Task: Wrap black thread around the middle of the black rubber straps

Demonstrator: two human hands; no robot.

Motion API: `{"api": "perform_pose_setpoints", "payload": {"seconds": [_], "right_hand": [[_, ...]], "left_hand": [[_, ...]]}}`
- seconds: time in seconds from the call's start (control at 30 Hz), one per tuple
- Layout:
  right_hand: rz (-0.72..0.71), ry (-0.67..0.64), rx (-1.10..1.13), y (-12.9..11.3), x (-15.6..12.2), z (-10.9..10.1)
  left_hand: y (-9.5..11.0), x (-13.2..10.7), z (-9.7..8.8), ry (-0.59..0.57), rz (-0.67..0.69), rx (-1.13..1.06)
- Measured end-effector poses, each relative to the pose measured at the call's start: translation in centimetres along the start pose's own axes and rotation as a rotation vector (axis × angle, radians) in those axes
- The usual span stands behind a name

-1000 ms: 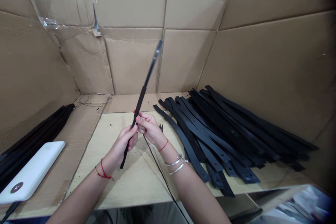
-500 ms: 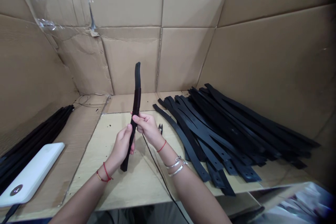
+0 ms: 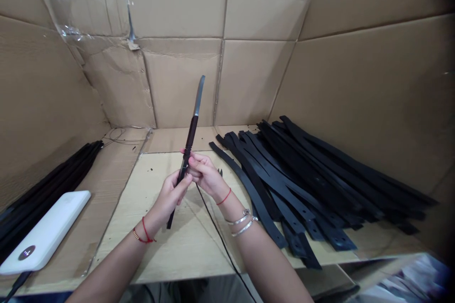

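Black strap (image 3: 189, 144) stands slightly tilted, pinched between left hand (image 3: 173, 197) and right hand (image 3: 204, 175).

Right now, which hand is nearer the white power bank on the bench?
Left. The left hand is closer, with the white power bank out to its left. The right hand lies farther away, beyond the left hand; both hold the black strap.

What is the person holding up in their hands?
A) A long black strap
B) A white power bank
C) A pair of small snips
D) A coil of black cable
A. The left hand and right hand both grip a long black strap, held nearly upright, beside a pile of similar straps.
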State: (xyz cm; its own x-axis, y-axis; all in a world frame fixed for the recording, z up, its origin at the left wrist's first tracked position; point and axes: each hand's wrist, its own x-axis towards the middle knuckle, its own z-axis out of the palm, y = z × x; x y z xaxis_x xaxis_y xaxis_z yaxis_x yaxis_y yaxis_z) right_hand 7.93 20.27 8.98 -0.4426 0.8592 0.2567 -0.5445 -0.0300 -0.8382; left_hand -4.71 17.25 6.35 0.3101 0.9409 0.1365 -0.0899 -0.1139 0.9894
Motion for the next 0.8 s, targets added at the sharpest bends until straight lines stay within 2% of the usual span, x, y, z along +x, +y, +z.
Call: {"api": "perform_pose_setpoints", "payload": {"seconds": [0.07,0.13,0.23,0.3,0.37,0.43,0.5,0.57,0.6,0.67,0.7,0.73,0.8], "right_hand": [[-0.011,0.001,-0.018,0.0,0.1,0.0],[-0.047,0.055,-0.048,0.2,0.3,-0.1],[-0.108,0.187,-0.125,0.7,0.6,-0.3],[-0.116,0.204,-0.161,1.0,0.7,-0.3],[-0.081,0.132,-0.168,1.1,0.7,-0.2],[-0.052,0.071,-0.183,1.1,0.7,-0.1],[-0.067,0.094,-0.237,1.1,0.7,0.0],[-0.118,0.179,-0.296,1.1,0.7,-0.1],[-0.136,0.211,-0.314,1.1,0.7,-0.1],[-0.138,0.217,-0.322,1.2,0.7,-0.2],[-0.124,0.193,-0.308,1.2,0.7,-0.2],[-0.102,0.155,-0.282,1.1,0.6,-0.1],[-0.053,0.075,-0.216,0.8,0.5,0.1]], "left_hand": [[0.0,0.2,-0.3,-0.093,-0.038,-0.085],[0.0,0.6,-0.6,-0.080,-0.066,-0.047],[-0.1,1.1,-1.0,0.146,-0.007,0.128],[-0.1,1.1,-1.0,0.249,0.029,0.155],[0.1,0.8,-0.9,0.232,-0.028,0.075],[0.3,0.5,-0.7,0.158,-0.149,-0.062],[0.6,0.3,-0.6,0.101,-0.213,-0.118],[0.7,0.3,-0.5,0.139,-0.160,0.007],[0.8,0.3,-0.5,0.208,-0.093,0.136],[0.8,0.4,-0.7,0.330,0.034,0.395],[0.9,0.5,-0.8,0.337,0.056,0.457],[0.9,0.5,-0.9,0.294,0.044,0.451],[0.9,0.5,-1.1,0.106,-0.040,0.252]]}}
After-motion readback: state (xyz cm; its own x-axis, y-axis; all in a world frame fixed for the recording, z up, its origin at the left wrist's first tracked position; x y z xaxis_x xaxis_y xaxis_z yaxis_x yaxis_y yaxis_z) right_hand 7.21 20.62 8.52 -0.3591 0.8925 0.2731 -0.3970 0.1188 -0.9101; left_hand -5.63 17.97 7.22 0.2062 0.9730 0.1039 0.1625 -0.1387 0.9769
